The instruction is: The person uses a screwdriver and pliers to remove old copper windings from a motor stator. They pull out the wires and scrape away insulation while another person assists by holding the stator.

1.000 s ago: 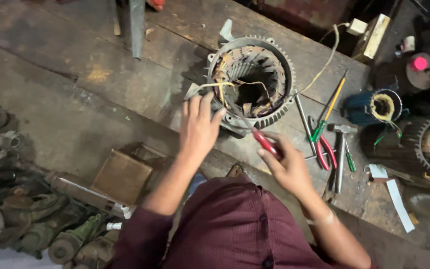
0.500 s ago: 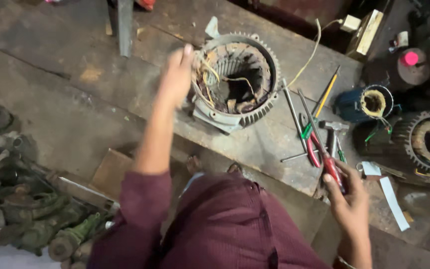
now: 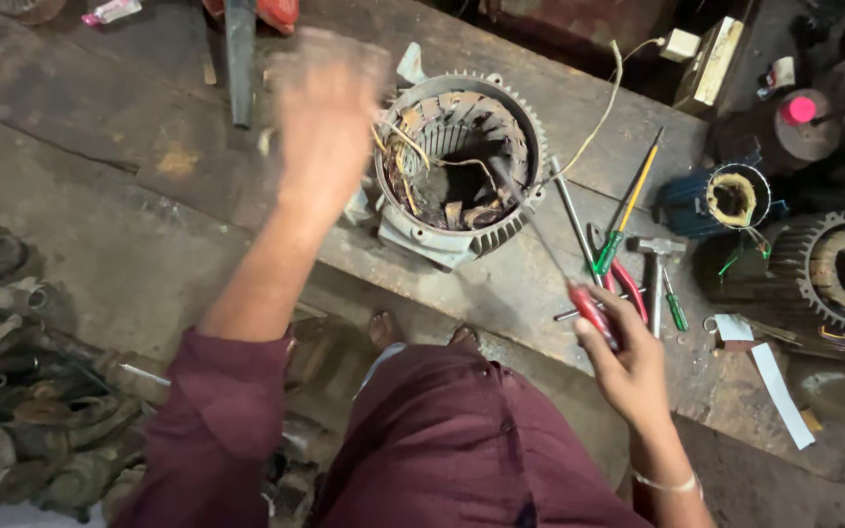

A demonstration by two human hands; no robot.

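Head view: wooden bench runs across the scene, far side. Motor stator housing sits on it near centre, finned grey shell lying with its open bore facing up toward you. Inside the bore: copper windings around the wall, loose wire ends sticking out at the left rim, scraps at the bottom.

Your left hand is raised just left of the housing, blurred, fingers look spread; holding nothing that you can make out, contact with the shell can't be told.

Your right hand is near-right of the housing, closed around the red handle of a screwdriver. Its long axis runs diagonally; shaft points far-left, tip over the housing's right rim, blurred.

Right of that, lying on the bench: hammer, green-handled screwdriver with yellow shaft, red-handled pliers, small green screwdriver.

Far right: a second stator, and a blue housing with a yellowish coil inside.
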